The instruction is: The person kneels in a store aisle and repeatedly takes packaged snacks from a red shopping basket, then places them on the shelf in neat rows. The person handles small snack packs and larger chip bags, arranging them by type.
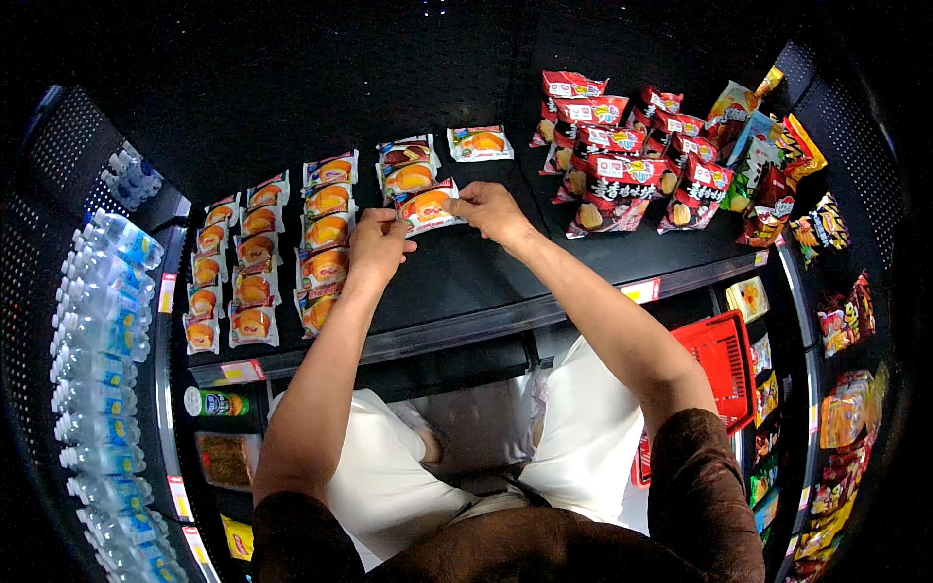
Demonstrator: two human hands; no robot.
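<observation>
Since each end gets a pinch, my left hand and right hand hold the bun packet between them, apparently for even control near similar packets just beyond.

The left hand holds the left end of the bun pack, the right hand its right end. Left of this pack lie rows of packs, with bottles farther out; right of it, red bags; lower right of it, a basket
</observation>
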